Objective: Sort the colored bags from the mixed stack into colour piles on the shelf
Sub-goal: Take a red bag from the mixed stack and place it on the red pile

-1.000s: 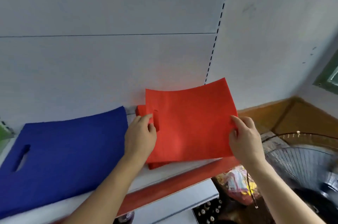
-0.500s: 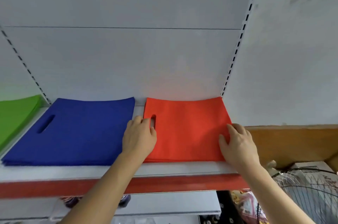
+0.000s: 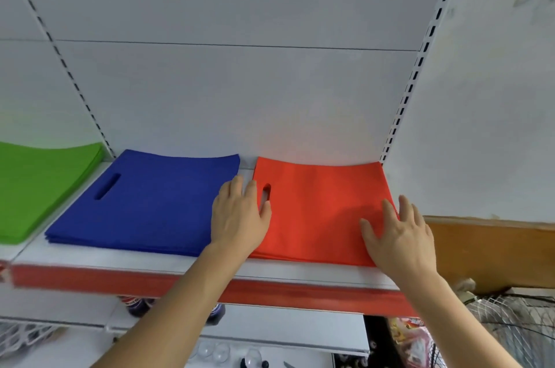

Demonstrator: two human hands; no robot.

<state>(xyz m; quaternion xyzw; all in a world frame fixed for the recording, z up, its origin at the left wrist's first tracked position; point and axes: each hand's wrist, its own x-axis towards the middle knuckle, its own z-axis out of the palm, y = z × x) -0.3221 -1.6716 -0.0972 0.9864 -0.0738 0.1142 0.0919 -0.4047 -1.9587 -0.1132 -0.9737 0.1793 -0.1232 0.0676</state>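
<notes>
1. I judge the step in hand to be the squaring-off of a red bag on the red pile (image 3: 318, 211), which lies at the right end of the shelf (image 3: 180, 262), against the back panel and the slotted upright.
2. My left hand (image 3: 240, 217) lies flat at the pile's left edge, fingers straight, thumb beside the handle slot; it grasps nothing.
3. My right hand (image 3: 399, 235) rests on the pile's front right corner, fingers spread and relaxed, also gripping nothing.
4. Both forearms reach up from below the shelf lip, wrists roughly level.
5. The blue pile (image 3: 144, 205) sits just beside the red one, a narrow gap between them; the green pile (image 3: 42, 187) lies further left.
6. Next, I judge, both hands should lift clear without dragging the top sheet, then go for another bag; the mixed stack is out of view.
</notes>
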